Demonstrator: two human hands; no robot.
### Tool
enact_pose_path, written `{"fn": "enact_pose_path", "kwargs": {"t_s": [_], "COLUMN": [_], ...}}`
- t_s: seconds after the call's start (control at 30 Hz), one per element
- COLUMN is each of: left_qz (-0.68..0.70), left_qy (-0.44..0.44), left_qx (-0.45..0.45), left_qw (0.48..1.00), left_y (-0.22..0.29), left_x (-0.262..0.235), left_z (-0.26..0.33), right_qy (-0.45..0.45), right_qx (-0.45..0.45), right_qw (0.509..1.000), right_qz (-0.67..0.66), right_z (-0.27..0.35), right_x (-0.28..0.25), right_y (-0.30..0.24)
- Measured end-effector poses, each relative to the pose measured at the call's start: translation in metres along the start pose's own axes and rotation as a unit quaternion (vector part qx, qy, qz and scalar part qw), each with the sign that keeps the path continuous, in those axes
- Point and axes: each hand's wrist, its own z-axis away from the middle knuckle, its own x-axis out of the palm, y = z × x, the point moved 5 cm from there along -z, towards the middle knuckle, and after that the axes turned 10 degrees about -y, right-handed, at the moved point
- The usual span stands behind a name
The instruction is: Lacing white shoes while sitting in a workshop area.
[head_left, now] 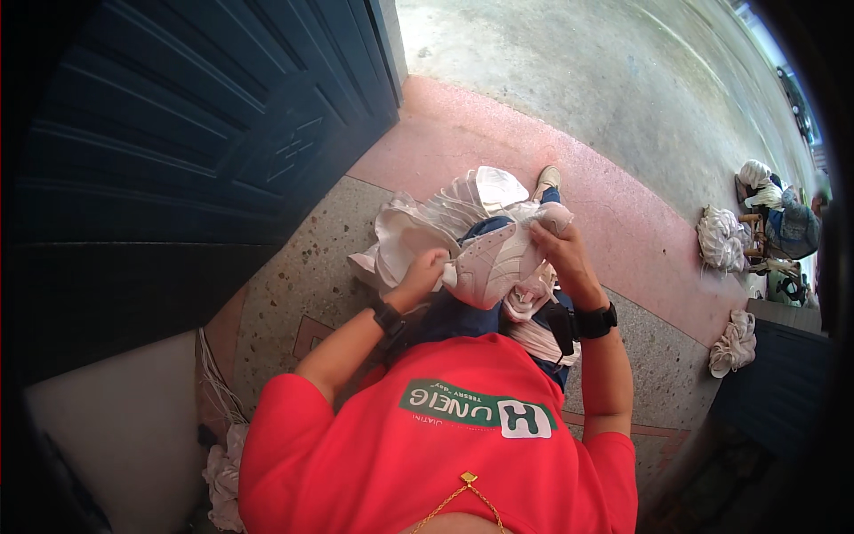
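Left hand (420, 278) pinches one end of pale sneaker upper (495, 269) | right hand (564, 253) grips other end | white pieces (411, 235) heaped beside

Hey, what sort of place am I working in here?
Probably a doorway or porch opening onto a yard or street: a dark blue panelled door stands at the left, and a pink paved strip borders brightly lit concrete beyond.

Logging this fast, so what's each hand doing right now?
Left hand: closed, pinching one end of the pale shoe upper.
Right hand: closed, holding the same shoe upper toward its other end.
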Motion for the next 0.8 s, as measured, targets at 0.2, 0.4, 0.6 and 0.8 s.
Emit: {"fn": "enact_pose_path", "kwargs": {"t_s": [0.2,0.4,0.6,0.8], "left_qz": [-0.047,-0.27,-0.225,-0.413], "left_qy": [-0.14,-0.123,-0.172,-0.196], "left_qx": [0.009,-0.012,0.159,0.236], "left_qw": [0.989,0.955,0.946,0.858], "left_y": [-0.018,0.16,0.229,0.22], "left_x": [0.008,-0.026,0.085,0.136], "left_z": [-0.023,-0.008,0.011,-0.018], "right_qy": [-0.03,-0.028,-0.001,-0.018], "right_qx": [0.002,-0.036,-0.044,-0.075], "right_qw": [0.999,0.994,0.974,0.962], "right_qz": [-0.024,-0.1,-0.221,-0.26], "right_z": [0.02,0.078,0.081,0.069], "right_x": [-0.037,-0.134,-0.193,-0.211], "right_y": [0.015,0.053,0.083,0.085]}}
